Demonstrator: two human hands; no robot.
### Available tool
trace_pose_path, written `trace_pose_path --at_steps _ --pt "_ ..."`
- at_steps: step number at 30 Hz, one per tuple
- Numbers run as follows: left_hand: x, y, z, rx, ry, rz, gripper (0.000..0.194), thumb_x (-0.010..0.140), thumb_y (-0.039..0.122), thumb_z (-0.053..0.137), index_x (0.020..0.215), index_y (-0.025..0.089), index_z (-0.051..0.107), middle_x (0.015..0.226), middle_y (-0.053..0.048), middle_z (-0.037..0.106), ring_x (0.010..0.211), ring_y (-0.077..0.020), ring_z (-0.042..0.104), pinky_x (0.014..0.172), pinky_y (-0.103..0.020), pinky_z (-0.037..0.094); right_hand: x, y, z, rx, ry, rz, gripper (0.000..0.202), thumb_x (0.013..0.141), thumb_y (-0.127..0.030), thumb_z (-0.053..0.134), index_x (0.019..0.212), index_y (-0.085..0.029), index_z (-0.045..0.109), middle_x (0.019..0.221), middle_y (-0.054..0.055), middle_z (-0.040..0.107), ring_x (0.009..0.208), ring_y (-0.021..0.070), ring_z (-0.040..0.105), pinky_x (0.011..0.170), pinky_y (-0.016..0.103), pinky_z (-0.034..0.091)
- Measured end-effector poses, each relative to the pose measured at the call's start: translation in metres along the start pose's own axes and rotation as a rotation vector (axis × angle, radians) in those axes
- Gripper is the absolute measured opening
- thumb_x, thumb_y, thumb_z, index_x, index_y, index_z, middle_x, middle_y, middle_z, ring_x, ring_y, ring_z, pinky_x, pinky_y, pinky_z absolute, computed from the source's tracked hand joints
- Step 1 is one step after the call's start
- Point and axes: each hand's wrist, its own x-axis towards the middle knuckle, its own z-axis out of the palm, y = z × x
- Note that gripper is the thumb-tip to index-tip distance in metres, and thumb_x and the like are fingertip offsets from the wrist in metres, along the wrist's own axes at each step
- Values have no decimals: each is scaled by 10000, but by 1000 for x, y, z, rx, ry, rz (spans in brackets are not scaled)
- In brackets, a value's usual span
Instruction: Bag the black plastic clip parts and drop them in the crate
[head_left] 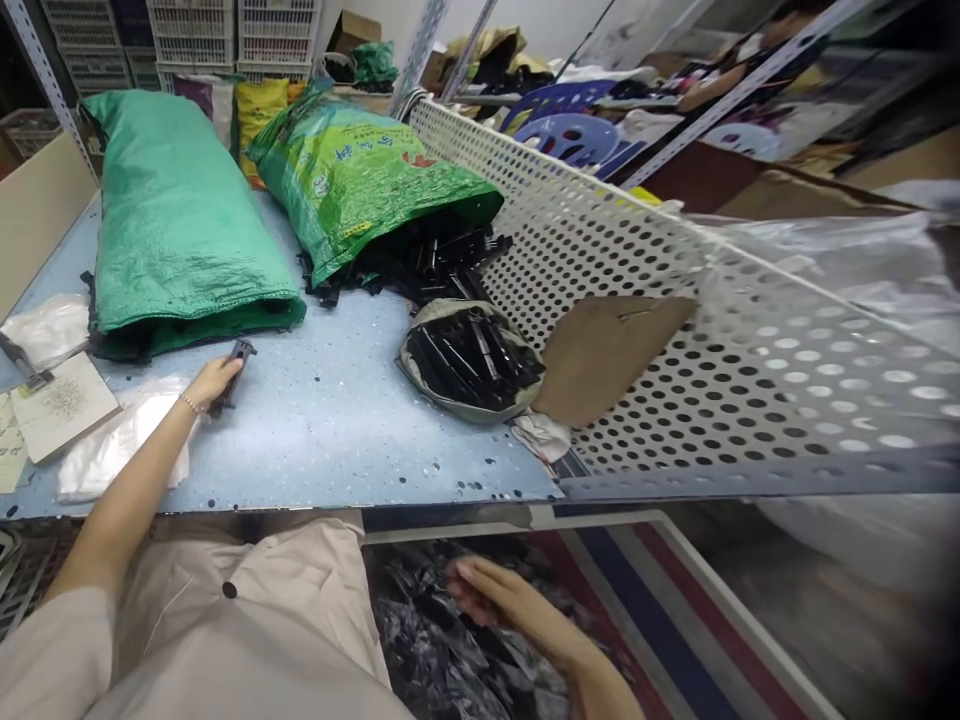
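Note:
My left hand (214, 382), with a beaded bracelet at the wrist, is closed on a dark plastic clip-like part (238, 360) just above the blue tabletop. Beneath that forearm lies a stack of clear plastic bags (124, 440). Lower down, my right hand (484, 590) hangs over a bin of black parts in clear plastic (442, 640); its fingers are loosely curled and nothing shows in them. A round cloth-sided container (491, 412) full of long black plastic parts (469, 350) sits on the table, right of centre.
A green woven sack (180, 220) and a printed green sack (367, 170) spilling black parts lie at the back. Along the right runs a white perforated panel (637, 250), with brown cardboard (615, 350) against it. A small pale board (64, 405) lies left. Another person (765, 60) is beyond.

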Motion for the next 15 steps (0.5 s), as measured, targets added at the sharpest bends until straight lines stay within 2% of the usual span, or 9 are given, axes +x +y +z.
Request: trace_pose_path --at_steps 2,4,7,9,11,14,15 --pt "-38 8 16 -123 -129 22 497 909 616 426 1042 162 580 825 -62 654 730 -203 663 650 -310 508 4 -58 32 -48 -46 -250 403 822 -598 604 803 -205 692 757 85 680 651 202 622 630 333 510" --pt "-77 17 32 -486 -308 10 516 862 636 539 1125 193 539 859 -43 650 708 -160 641 627 -268 489 16 -113 71 -50 154 -536 404 919 -573 482 943 -213 664 876 85 680 739 198 619 720 340 513" --pt "-123 27 48 -689 -394 -22 482 858 612 589 1098 197 539 793 -11 622 683 -128 604 631 -242 477 50 -174 126 -275 332 -929 404 942 -561 466 1015 -202 636 980 111 653 886 227 596 835 362 479" --pt "-138 31 52 -737 -375 -63 494 856 621 585 1097 192 541 751 -2 614 657 -125 591 613 -237 471 74 -199 153 -459 358 -1085 411 961 -556 442 931 -193 632 906 111 631 885 230 568 836 354 452" --pt "-143 30 52 -775 -278 -112 523 832 644 596 1081 187 542 714 5 609 616 -121 578 571 -227 455 90 -212 172 -547 339 -1118 439 1007 -523 354 865 -195 610 826 91 612 838 212 554 787 322 427" --pt "-138 22 45 -846 -71 -186 531 806 651 613 1048 182 555 686 13 606 577 -114 568 529 -210 433 94 -212 191 -558 255 -1071 487 1056 -470 217 887 -203 588 782 50 608 742 173 540 691 283 383" --pt "-135 19 42 -877 -22 -212 530 804 649 616 1038 177 563 688 10 610 577 -115 574 526 -210 434 92 -208 195 -574 224 -1103 493 1059 -472 205 904 -203 588 782 44 610 724 169 534 674 283 372"
